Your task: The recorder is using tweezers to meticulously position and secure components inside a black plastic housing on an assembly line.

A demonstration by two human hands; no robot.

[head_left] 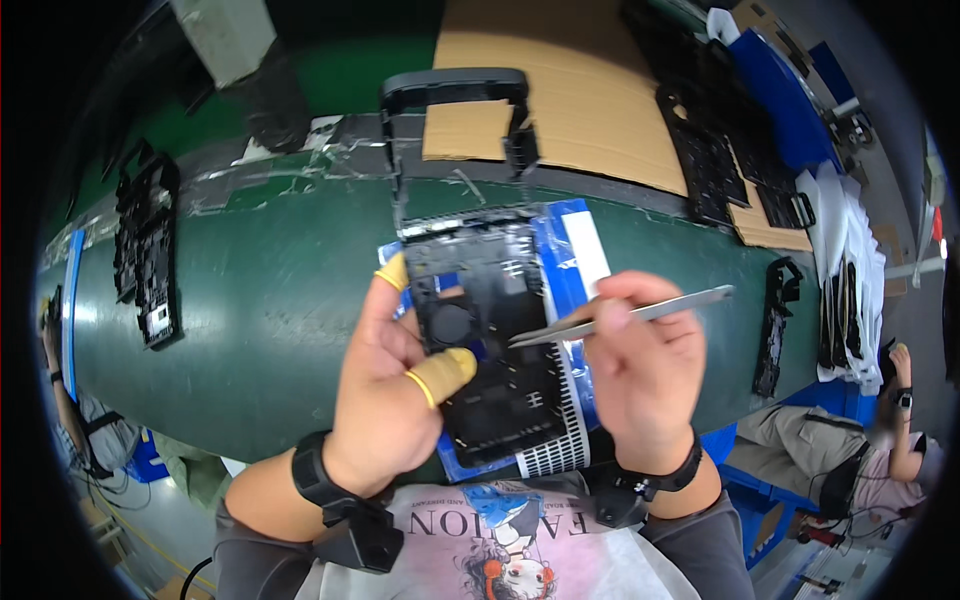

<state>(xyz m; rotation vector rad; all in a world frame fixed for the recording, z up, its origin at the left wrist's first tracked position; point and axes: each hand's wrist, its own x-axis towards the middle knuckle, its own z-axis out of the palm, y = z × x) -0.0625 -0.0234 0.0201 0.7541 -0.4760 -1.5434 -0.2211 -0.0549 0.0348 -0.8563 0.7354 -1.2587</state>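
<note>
The left hand's (385,400) grip clamps a black rectangular plastic housing (508,310) over the green bench (270,290); the right hand's (645,375) pinches silver metal tweezers (680,304) (round black disc (451,325) apparently seated, remainder unclear).

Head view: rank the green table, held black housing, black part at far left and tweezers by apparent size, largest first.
1. Green table
2. Held black housing
3. Black part
4. Tweezers
Nearness probably enlarges the housing somewhat.

Large dark capitals (434,523) and smaller print (440,503) cross the person's pale shirt (610,562).
</note>
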